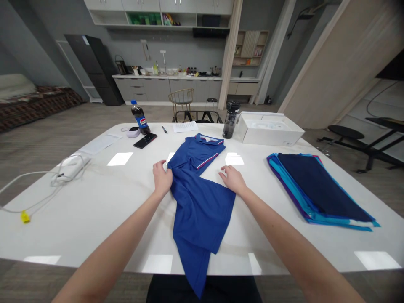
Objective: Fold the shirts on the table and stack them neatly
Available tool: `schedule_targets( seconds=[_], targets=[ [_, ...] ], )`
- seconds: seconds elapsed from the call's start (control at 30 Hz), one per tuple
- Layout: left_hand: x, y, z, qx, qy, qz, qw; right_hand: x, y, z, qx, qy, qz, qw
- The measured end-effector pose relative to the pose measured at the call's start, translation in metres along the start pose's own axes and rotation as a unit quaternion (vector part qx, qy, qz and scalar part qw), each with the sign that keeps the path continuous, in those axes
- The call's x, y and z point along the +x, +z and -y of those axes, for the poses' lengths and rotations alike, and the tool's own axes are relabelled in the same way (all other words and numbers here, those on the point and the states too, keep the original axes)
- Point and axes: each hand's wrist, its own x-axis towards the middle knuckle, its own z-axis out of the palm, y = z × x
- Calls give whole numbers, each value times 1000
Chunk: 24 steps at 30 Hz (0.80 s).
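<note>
A blue polo shirt (202, 210) lies partly folded and rumpled on the white table, its collar pointing away from me. Red and white stripes trim the collar and one sleeve edge. One corner of the shirt hangs over the table's near edge. My left hand (162, 179) is closed at the shirt's left edge, with cloth between thumb and fingers. To the right of the shirt, my right hand (232, 179) rests just above the tabletop, fingers loosely bent and apart, holding nothing; its wrist is by the shirt's right corner.
On the right of the table (126, 227) lies a stack of folded clothes (318, 185). A white box (268, 130) and a dark bottle (231, 120) stand behind. Back left are a cola bottle (140, 118) and a phone (145, 140). A white power strip (71, 167) with cords lies far left.
</note>
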Motion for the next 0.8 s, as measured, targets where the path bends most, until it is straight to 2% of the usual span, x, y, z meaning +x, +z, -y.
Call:
schedule_targets(
  seconds=[0.03,0.1,0.13,0.2,0.3,0.4,0.5,0.7,0.8],
  targets=[
    [0,0,-7,53,104,28,993,10,4,-1,-3,7,-6,1000],
    [0,13,-28,131,265,134,946,25,13,-2,-9,25,-17,1000],
    [1,25,-40,163,309,184,919,31,17,-1,-14,36,-24,999],
    [3,55,-59,219,344,232,883,39,24,-2,-26,58,-39,997],
    [13,99,-73,286,294,279,868,43,30,-5,-36,65,-53,996],
    [31,122,-73,305,196,323,874,44,30,-6,-37,64,-49,996],
    [48,126,-65,283,139,315,895,44,27,-3,-49,67,-41,996],
    [55,123,-49,188,172,329,909,46,26,1,-58,56,-41,996],
    [61,122,-42,104,89,308,942,46,27,0,-55,52,-41,996]
  ],
)
